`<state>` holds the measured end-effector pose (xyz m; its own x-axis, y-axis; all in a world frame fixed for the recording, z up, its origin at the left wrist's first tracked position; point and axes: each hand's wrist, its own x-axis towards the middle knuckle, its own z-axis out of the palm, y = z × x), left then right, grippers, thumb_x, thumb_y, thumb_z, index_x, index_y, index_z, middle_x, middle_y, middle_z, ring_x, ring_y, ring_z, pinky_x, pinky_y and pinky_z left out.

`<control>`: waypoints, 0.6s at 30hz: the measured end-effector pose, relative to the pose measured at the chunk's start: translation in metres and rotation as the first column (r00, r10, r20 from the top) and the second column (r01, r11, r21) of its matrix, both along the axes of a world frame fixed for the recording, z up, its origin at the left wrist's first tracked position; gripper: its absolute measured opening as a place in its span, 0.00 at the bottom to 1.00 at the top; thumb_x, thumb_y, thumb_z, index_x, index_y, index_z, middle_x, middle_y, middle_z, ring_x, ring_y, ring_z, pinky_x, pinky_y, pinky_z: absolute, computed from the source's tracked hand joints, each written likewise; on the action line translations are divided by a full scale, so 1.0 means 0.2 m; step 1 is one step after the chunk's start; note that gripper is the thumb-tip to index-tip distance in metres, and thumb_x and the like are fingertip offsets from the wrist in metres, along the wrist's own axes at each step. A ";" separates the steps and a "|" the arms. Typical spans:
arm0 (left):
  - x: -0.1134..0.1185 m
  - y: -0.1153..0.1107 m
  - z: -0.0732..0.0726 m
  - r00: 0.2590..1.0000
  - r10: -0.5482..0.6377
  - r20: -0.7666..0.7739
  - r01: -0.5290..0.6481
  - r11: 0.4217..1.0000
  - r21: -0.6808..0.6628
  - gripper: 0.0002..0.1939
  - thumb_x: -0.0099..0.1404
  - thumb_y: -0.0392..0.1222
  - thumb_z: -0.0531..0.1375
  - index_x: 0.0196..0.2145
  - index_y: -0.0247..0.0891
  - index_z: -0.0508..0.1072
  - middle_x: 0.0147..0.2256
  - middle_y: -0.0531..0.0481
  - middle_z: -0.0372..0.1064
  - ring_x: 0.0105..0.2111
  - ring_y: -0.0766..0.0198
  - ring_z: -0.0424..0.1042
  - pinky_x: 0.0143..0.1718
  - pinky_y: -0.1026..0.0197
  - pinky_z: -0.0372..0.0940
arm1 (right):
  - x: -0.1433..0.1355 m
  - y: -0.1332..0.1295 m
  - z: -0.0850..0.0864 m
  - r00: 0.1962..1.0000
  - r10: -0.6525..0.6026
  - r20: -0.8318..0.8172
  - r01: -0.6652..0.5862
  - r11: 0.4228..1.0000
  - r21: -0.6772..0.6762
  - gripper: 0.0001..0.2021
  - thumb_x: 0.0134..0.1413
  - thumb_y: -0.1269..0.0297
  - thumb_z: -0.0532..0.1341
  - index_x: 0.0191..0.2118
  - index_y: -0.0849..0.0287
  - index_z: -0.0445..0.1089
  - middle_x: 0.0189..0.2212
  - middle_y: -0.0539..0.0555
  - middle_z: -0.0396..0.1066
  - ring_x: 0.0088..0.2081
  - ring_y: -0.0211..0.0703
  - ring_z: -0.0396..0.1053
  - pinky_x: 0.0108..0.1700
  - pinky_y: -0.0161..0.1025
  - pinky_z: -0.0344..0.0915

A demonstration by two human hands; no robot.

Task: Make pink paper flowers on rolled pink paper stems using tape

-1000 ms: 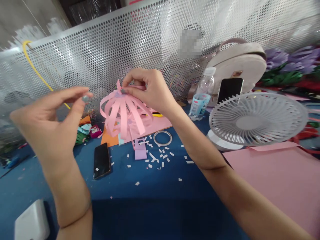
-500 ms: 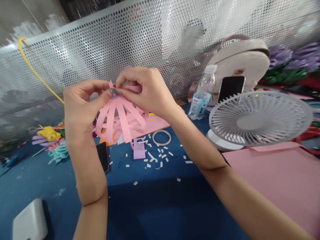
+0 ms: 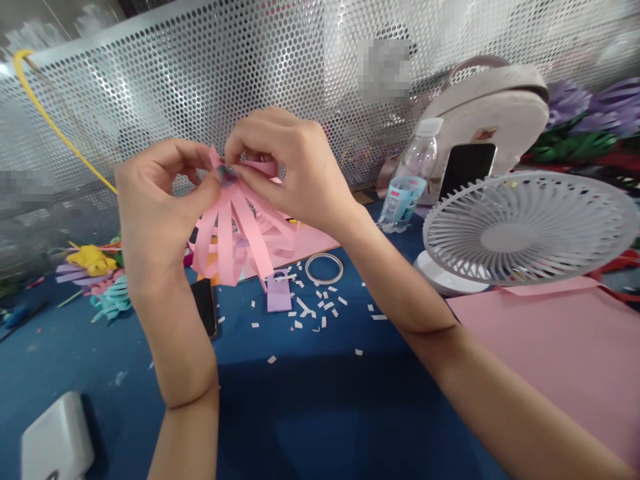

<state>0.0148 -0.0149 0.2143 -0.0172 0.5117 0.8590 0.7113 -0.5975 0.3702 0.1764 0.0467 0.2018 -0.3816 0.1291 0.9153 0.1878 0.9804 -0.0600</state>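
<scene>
Pink paper strips (image 3: 227,233) hang fanned out below my two hands, gathered at the top. My left hand (image 3: 167,193) pinches the gathered top from the left side. From the right, my right hand (image 3: 290,167) pinches the same spot, with one pink strip running across under its curled fingers. The fingertips of both hands nearly meet there. Beneath the strips lie a pink sheet (image 3: 317,243), a purple paper piece (image 3: 279,293) and a dark phone (image 3: 204,307), partly hidden by my left wrist.
White paper scraps (image 3: 303,307) surround a ring (image 3: 324,269) on the blue table (image 3: 300,413). A fan (image 3: 520,233), bottle (image 3: 405,180), bag (image 3: 515,120) and pink paper (image 3: 560,353) are right. Paper flowers (image 3: 95,267) and a white device (image 3: 57,437) are left. Perforated metal (image 3: 200,87) stands behind.
Both hands and the pink strips have risen slightly in view, and the strips' lower ends have swung a little to the right. The grip of both hands looks much the same.
</scene>
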 end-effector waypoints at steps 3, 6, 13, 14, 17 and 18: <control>-0.02 0.00 0.00 0.999 0.039 -0.012 -0.039 0.999 -0.007 0.11 0.53 0.26 0.63 0.32 0.37 0.79 0.31 0.53 0.75 0.32 0.66 0.72 0.34 0.62 0.67 | 0.00 0.00 0.00 1.000 -0.009 0.002 0.008 0.999 0.031 0.07 0.60 0.72 0.55 0.33 0.59 0.68 0.29 0.50 0.65 0.35 0.39 0.60 0.42 0.36 0.58; -0.04 0.01 0.00 0.997 0.066 -0.039 -0.066 0.998 -0.002 0.11 0.53 0.27 0.64 0.33 0.41 0.79 0.30 0.53 0.75 0.31 0.64 0.71 0.32 0.60 0.67 | -0.01 0.00 0.00 0.999 -0.049 0.008 0.048 0.996 0.069 0.07 0.61 0.73 0.55 0.33 0.59 0.67 0.28 0.48 0.62 0.34 0.37 0.59 0.42 0.35 0.58; -0.05 0.03 -0.01 0.996 0.072 -0.049 -0.071 0.997 0.024 0.10 0.52 0.27 0.64 0.31 0.37 0.79 0.30 0.53 0.74 0.29 0.66 0.69 0.32 0.61 0.65 | -0.01 0.01 0.00 0.999 -0.049 -0.001 0.049 0.996 0.079 0.06 0.59 0.75 0.57 0.32 0.59 0.66 0.26 0.47 0.58 0.33 0.37 0.58 0.41 0.36 0.58; -0.05 0.03 -0.01 0.996 0.075 -0.054 -0.073 0.997 0.032 0.09 0.52 0.27 0.64 0.31 0.37 0.79 0.29 0.53 0.73 0.29 0.66 0.68 0.33 0.61 0.64 | -0.01 0.02 0.00 0.999 -0.038 -0.005 0.038 0.997 0.072 0.05 0.58 0.75 0.58 0.31 0.59 0.66 0.26 0.47 0.59 0.33 0.37 0.58 0.41 0.36 0.58; -0.04 0.03 -0.02 0.997 0.064 -0.053 -0.060 0.996 0.059 0.08 0.52 0.27 0.64 0.29 0.37 0.78 0.29 0.54 0.72 0.29 0.67 0.68 0.35 0.61 0.64 | -0.01 0.03 -0.01 1.000 0.015 -0.018 -0.014 0.999 0.045 0.05 0.57 0.75 0.58 0.31 0.59 0.66 0.27 0.47 0.60 0.33 0.37 0.58 0.41 0.36 0.58; -0.04 0.03 -0.02 0.998 0.055 -0.042 -0.052 0.997 0.058 0.08 0.52 0.27 0.64 0.29 0.37 0.78 0.29 0.54 0.72 0.30 0.67 0.68 0.35 0.61 0.64 | -0.01 0.04 -0.01 0.999 0.032 -0.021 -0.032 0.999 0.035 0.05 0.57 0.74 0.58 0.31 0.59 0.66 0.27 0.48 0.61 0.33 0.37 0.58 0.41 0.36 0.58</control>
<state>0.0065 -0.0092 0.2111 -0.0056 0.4614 0.8872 0.7575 -0.5773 0.3050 0.1754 0.0551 0.2000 -0.3653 0.0854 0.9270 0.1554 0.9874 -0.0297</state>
